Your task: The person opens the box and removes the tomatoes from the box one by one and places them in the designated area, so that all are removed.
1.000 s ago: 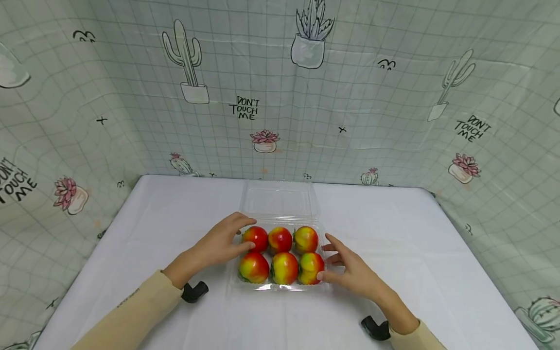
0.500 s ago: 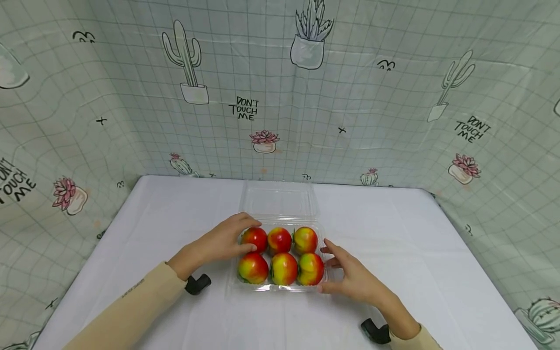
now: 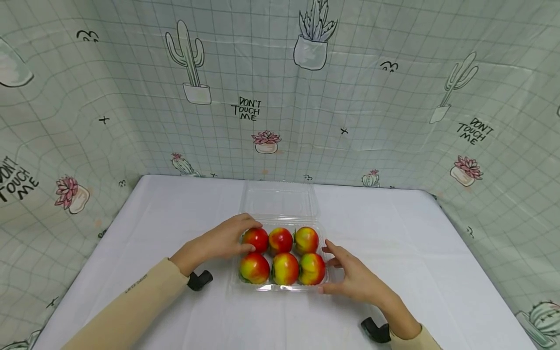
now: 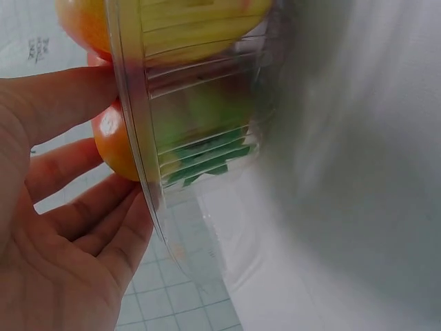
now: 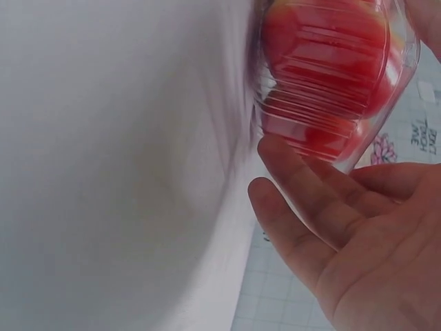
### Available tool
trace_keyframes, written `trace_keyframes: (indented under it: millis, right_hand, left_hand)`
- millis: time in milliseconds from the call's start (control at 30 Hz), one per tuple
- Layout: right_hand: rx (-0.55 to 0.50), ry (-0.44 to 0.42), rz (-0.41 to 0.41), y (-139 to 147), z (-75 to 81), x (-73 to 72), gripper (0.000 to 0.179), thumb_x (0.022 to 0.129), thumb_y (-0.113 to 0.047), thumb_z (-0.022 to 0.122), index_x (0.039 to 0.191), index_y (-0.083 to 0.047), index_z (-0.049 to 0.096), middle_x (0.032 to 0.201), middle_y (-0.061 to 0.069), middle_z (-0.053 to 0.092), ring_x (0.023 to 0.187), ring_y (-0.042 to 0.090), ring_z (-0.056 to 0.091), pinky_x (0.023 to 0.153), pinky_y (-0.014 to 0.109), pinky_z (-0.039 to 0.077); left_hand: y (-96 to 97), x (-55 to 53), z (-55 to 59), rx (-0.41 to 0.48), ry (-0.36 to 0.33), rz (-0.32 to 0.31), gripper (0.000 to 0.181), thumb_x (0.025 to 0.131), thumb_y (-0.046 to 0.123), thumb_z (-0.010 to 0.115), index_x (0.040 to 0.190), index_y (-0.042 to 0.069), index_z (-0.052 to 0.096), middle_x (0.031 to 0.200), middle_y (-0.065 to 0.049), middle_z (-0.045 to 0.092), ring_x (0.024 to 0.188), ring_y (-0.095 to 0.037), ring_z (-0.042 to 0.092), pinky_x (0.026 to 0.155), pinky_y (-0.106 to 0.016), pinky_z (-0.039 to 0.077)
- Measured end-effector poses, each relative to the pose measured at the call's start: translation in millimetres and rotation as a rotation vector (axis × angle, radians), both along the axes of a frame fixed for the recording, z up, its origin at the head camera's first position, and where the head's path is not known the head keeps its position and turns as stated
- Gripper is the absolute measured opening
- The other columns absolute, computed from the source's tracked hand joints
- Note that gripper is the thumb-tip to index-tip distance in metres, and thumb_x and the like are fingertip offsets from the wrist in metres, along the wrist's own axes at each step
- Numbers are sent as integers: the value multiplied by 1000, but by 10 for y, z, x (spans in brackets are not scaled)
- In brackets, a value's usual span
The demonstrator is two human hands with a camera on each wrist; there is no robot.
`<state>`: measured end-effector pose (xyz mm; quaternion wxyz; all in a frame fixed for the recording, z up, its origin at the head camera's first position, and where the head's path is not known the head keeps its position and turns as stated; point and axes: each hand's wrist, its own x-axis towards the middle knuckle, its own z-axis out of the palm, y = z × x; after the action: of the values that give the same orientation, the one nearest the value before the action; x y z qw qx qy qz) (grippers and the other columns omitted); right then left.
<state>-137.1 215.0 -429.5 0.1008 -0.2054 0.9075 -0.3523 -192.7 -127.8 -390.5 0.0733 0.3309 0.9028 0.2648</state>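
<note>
A clear plastic clamshell box holds two rows of shiny red and yellow fruit, their kind unclear. My left hand reaches over the box's left rim to the red fruit in the back left place. Thumb and fingertips lie on either side of that fruit, which also shows in the left wrist view behind the rim. My right hand is at the box's right side, thumb by the front right corner, fingers along the wall. In the right wrist view its fingers are fairly straight, close to the ribbed wall.
The box's lid lies folded back behind it, near the far edge of the white table. A patterned cloth hangs around the back and sides. Dark wrist mounts sit under both wrists.
My right thumb has moved down from the front right fruit to the box's front corner. The left hand has shifted slightly to the right, further over the back left fruit. The box stays put.
</note>
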Motion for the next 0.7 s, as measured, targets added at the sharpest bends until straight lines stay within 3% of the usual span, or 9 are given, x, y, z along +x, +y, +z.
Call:
trace_keyframes:
  millis: [700]
  right_hand:
    - [-15,-8,23,24,-11,-27,103,72,-43,81,151,-6,25,141,7,46,110,18,56,98,49,43]
  left_hand:
    - [18,-51,8,-29,-5,-47,45,86,17,70,126,0,58,122,-11,57,115,-26,52,101,-42,42]
